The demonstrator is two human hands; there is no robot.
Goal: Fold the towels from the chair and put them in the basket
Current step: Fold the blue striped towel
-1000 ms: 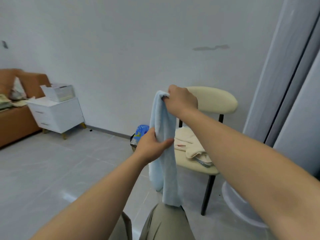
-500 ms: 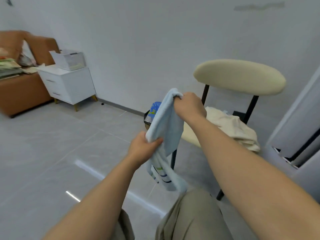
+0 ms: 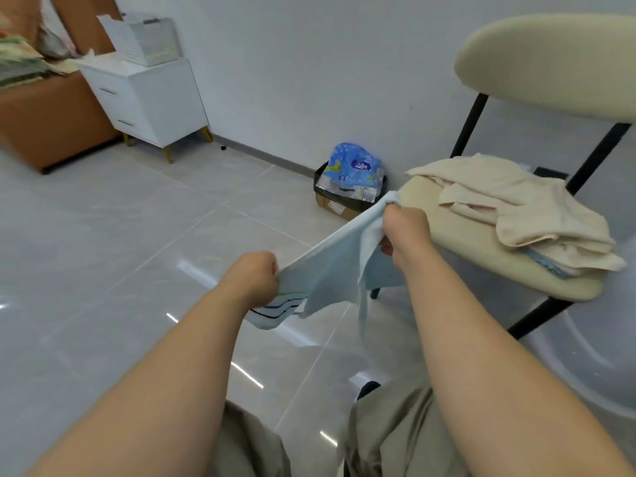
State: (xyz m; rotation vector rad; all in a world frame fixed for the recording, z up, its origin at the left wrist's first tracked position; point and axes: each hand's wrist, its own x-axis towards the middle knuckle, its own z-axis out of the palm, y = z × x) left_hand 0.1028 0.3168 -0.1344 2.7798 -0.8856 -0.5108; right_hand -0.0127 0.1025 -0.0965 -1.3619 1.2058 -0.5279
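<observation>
Room: glossy grey tiled floor meeting a plain pale wall.

Nearest the camera, the person's khaki trousers fill the bottom edge, with both bare forearms reaching forward above them.

The left hand is clenched, its fingers grasping the striped end of a light blue towel. The right hand is higher and further out, with its fingers curled round the bunched opposite end. The towel is pulled into a slanted band between the two hands. It is clear of the floor, and loose folds hang below the right hand.

Just beyond the right hand stands a chair with a cream seat, a cream backrest and black legs. A crumpled heap of cream towels lies on the seat, with a blue-edged piece showing under it.

Left of the chair, against the wall, a bag-lined cardboard box holds a blue printed packet.

Further off to the left is a white drawer cabinet carrying an open white box. Beside it is an orange sofa with cloths piled on it.
</observation>
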